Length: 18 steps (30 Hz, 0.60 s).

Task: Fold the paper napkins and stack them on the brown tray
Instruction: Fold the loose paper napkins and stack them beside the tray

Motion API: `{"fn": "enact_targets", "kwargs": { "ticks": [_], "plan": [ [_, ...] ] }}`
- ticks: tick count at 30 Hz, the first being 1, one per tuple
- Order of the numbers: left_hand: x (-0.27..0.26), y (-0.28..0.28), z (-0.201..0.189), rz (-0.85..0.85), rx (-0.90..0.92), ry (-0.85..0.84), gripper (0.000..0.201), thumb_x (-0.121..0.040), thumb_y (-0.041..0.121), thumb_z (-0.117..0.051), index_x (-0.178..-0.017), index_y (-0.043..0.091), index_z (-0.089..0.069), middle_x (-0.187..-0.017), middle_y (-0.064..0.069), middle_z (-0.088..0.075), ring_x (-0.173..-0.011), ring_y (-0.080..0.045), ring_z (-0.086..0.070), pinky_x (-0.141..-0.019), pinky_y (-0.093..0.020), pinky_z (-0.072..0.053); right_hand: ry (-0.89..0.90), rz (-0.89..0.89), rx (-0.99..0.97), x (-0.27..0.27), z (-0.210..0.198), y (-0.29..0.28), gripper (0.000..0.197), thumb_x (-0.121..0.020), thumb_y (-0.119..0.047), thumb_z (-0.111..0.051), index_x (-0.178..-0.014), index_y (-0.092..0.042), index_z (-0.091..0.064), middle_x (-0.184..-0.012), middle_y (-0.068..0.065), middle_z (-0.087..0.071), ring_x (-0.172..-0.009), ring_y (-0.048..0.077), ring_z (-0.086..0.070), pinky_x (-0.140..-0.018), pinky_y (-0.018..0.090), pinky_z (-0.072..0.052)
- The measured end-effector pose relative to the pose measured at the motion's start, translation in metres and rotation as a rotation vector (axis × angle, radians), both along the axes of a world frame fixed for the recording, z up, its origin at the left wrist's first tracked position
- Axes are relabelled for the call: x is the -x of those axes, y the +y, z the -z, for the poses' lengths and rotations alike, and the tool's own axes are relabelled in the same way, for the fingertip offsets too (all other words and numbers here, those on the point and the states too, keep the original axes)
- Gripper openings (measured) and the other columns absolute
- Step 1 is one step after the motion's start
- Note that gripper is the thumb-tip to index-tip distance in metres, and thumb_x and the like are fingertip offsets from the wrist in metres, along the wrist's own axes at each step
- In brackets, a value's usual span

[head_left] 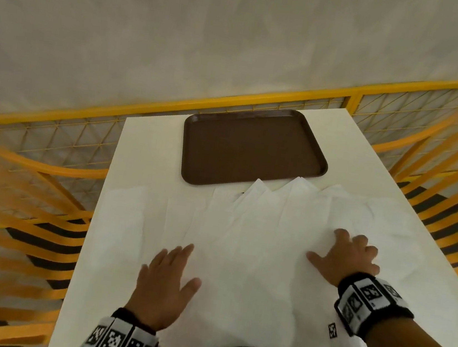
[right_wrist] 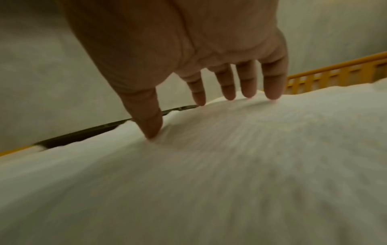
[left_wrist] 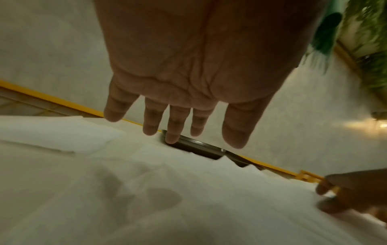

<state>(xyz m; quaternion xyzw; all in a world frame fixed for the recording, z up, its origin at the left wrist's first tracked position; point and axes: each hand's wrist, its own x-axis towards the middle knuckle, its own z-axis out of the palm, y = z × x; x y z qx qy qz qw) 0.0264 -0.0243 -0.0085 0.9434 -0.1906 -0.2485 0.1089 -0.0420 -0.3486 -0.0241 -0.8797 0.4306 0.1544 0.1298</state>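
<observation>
Several white paper napkins (head_left: 246, 234) lie spread and overlapping across the near half of the white table (head_left: 144, 144). The brown tray (head_left: 251, 147) sits bare at the far middle, its near edge partly under napkin corners. My left hand (head_left: 167, 276) hovers flat just above the napkins (left_wrist: 146, 190), fingers (left_wrist: 173, 129) straight, a shadow under it. My right hand (head_left: 348, 256) has its spread fingertips (right_wrist: 230, 96) and thumb pressing on the napkins (right_wrist: 230, 157) at the right. The tray shows as a dark sliver in the left wrist view (left_wrist: 199, 149) and the right wrist view (right_wrist: 87, 134).
Yellow chairs (head_left: 28, 205) stand on both sides of the table, and a yellow mesh railing (head_left: 232, 98) runs behind it. A small marker tag (head_left: 332, 331) lies on the napkins near my right wrist.
</observation>
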Motion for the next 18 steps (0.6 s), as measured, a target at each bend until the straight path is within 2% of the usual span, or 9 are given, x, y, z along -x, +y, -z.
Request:
{"fn": "enact_targets", "kwargs": {
  "ticks": [2,4,6,8,10,12,15,16,18],
  "plan": [
    [0.013,-0.007,0.001,0.079,0.028,0.015,0.081,-0.077,0.071,-0.015,-0.149,0.036,-0.003,-0.157,0.011,-0.014,-0.145,-0.016,-0.011,-0.118,-0.039,-0.015,-0.039,0.101,-0.12,0.001,0.009,-0.015,0.092,-0.069,-0.062,-0.071,-0.139,-0.021,-0.027,-0.134,0.013,-0.035,-0.122,0.035,-0.04,-0.098,0.047,-0.043],
    [0.02,-0.014,0.0,0.129,0.041,0.029,0.081,-0.078,0.07,-0.016,-0.149,0.034,-0.007,-0.155,0.012,-0.018,-0.142,-0.013,-0.016,-0.116,-0.03,-0.019,-0.08,0.064,-0.198,0.004,0.015,-0.02,0.084,-0.072,-0.051,-0.074,-0.137,-0.018,-0.033,-0.132,0.012,-0.04,-0.12,0.033,-0.046,-0.099,0.043,-0.044],
    [0.026,-0.018,0.0,0.163,0.051,0.055,0.089,-0.071,0.08,-0.013,-0.148,0.035,-0.012,-0.154,0.014,-0.021,-0.14,-0.011,-0.019,-0.114,-0.029,-0.022,-0.091,-0.012,-0.225,0.006,0.017,-0.021,0.064,-0.078,-0.045,-0.071,-0.129,-0.019,-0.043,-0.126,0.009,-0.049,-0.114,0.028,-0.052,-0.097,0.04,-0.046],
    [0.03,-0.021,0.001,0.206,0.055,0.079,0.112,-0.05,0.095,0.004,-0.146,0.04,-0.017,-0.153,0.015,-0.023,-0.14,-0.01,-0.019,-0.113,-0.031,-0.023,-0.054,-0.08,-0.221,0.006,0.014,-0.024,0.05,-0.081,-0.046,-0.067,-0.119,-0.02,-0.048,-0.119,0.005,-0.056,-0.108,0.025,-0.055,-0.094,0.04,-0.048],
    [0.034,-0.023,0.004,0.228,0.037,0.092,0.123,-0.038,0.095,0.017,-0.143,0.044,-0.023,-0.152,0.016,-0.023,-0.141,-0.009,-0.018,-0.113,-0.03,-0.022,-0.008,-0.131,-0.191,0.001,0.009,-0.031,0.046,-0.082,-0.051,-0.062,-0.115,-0.021,-0.05,-0.118,0.003,-0.057,-0.109,0.024,-0.054,-0.095,0.042,-0.047],
    [0.039,-0.027,0.003,0.223,0.004,0.105,0.12,-0.04,0.096,0.012,-0.141,0.045,-0.027,-0.152,0.017,-0.023,-0.14,-0.008,-0.018,-0.112,-0.029,-0.022,-0.027,-0.139,-0.104,-0.006,0.002,-0.041,0.049,-0.083,-0.056,-0.057,-0.118,-0.023,-0.049,-0.122,0.004,-0.054,-0.114,0.026,-0.051,-0.098,0.043,-0.044],
    [0.047,-0.033,0.002,0.201,-0.042,0.112,0.076,-0.076,0.08,-0.021,-0.141,0.043,-0.029,-0.152,0.016,-0.024,-0.141,-0.008,-0.017,-0.113,-0.027,-0.021,-0.117,-0.167,0.01,-0.022,-0.008,-0.059,0.051,-0.088,-0.052,-0.055,-0.129,-0.024,-0.044,-0.133,0.006,-0.045,-0.123,0.028,-0.044,-0.101,0.042,-0.04],
    [0.048,-0.034,0.001,0.186,-0.053,0.108,0.073,-0.077,0.078,-0.021,-0.141,0.042,-0.029,-0.151,0.018,-0.024,-0.14,-0.007,-0.017,-0.113,-0.026,-0.021,-0.133,-0.199,0.013,-0.028,-0.009,-0.065,0.054,-0.088,-0.05,-0.056,-0.133,-0.024,-0.041,-0.138,0.006,-0.042,-0.126,0.028,-0.042,-0.103,0.043,-0.038],
    [0.051,-0.033,0.0,0.167,-0.051,0.099,0.096,-0.059,0.09,-0.008,-0.14,0.043,-0.029,-0.149,0.022,-0.026,-0.139,-0.005,-0.019,-0.111,-0.023,-0.022,-0.117,-0.273,-0.01,-0.04,-0.009,-0.077,0.061,-0.089,-0.045,-0.057,-0.141,-0.023,-0.033,-0.148,0.004,-0.034,-0.132,0.028,-0.036,-0.108,0.044,-0.034]
  ]
}}
